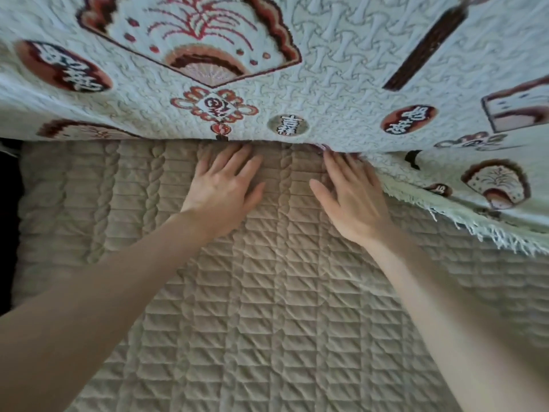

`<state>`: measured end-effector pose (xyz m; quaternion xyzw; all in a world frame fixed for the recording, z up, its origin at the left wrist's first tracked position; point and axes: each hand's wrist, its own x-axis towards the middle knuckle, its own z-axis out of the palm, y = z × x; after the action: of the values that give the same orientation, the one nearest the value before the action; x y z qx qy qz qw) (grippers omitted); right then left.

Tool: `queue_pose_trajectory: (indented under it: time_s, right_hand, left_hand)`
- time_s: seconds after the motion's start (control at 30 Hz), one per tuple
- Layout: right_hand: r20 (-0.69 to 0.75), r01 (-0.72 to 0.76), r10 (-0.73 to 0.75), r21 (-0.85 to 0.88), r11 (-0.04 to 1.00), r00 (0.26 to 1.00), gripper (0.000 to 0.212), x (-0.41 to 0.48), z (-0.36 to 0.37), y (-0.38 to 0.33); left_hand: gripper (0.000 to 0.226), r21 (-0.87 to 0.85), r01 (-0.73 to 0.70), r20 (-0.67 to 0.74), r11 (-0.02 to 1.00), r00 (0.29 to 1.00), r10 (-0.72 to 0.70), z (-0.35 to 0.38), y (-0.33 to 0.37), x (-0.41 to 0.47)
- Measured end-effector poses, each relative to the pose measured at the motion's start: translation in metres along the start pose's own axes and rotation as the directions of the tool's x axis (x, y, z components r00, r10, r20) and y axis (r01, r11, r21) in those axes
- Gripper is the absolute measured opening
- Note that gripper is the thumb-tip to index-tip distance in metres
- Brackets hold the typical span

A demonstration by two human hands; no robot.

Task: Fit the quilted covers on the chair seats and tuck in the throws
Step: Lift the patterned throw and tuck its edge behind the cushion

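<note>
In the head view, the beige quilted cover (267,307) is seen spread over the seat. The patterned throw (326,93) hangs down the backrest and meets it along the rear crease. Both hands are laid flat with fingers straight, and nothing is gripped by either. The left hand (222,185) is pressed on the cover, fingertips at the crease. The right hand (353,200) is pressed beside it, fingertips touching the throw's lower edge. Further right, the throw's fringe (490,233) lies loose over the cover, untucked.

2 risks are judged likely. If the flat fingers are pushed deeper, the cover may be dragged back and bunched into the crease. If they are drawn out quickly, the throw's edge may be pulled out with them, as it appears to be held by friction alone.
</note>
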<state>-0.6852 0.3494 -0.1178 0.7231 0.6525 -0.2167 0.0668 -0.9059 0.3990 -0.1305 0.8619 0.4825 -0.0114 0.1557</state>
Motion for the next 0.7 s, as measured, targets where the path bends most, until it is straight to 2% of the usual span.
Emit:
queue_pose_trajectory:
  time_s: [0.1,0.3,0.43,0.57,0.7]
  right_hand:
    - [0.044,0.007,-0.007,0.001,1.0,0.999,0.066,-0.005,-0.002,0.03]
    - [0.112,0.061,-0.062,0.01,0.998,0.992,0.061,0.035,-0.009,0.055]
    - [0.018,0.108,-0.108,0.036,0.994,0.994,0.062,0.004,-0.009,0.073]
    - [0.082,0.137,-0.136,-0.009,0.991,0.987,0.062,-0.016,-0.014,0.113]
    - [0.177,0.09,-0.089,0.003,0.996,0.98,0.061,0.024,-0.024,0.126]
  left_hand:
    - [0.06,-0.027,-0.01,0.064,1.0,0.998,0.012,0.001,0.023,0.014]
    - [0.057,0.005,-0.077,0.049,0.997,0.996,0.077,0.012,0.062,0.031]
    - [0.057,0.023,-0.087,0.053,0.996,0.995,0.085,0.017,0.094,0.04]
    - [0.058,0.032,0.0,0.062,0.999,0.998,-0.002,0.019,0.121,0.06]
    - [0.055,0.05,0.062,0.031,0.997,0.997,-0.063,0.028,0.126,0.069]
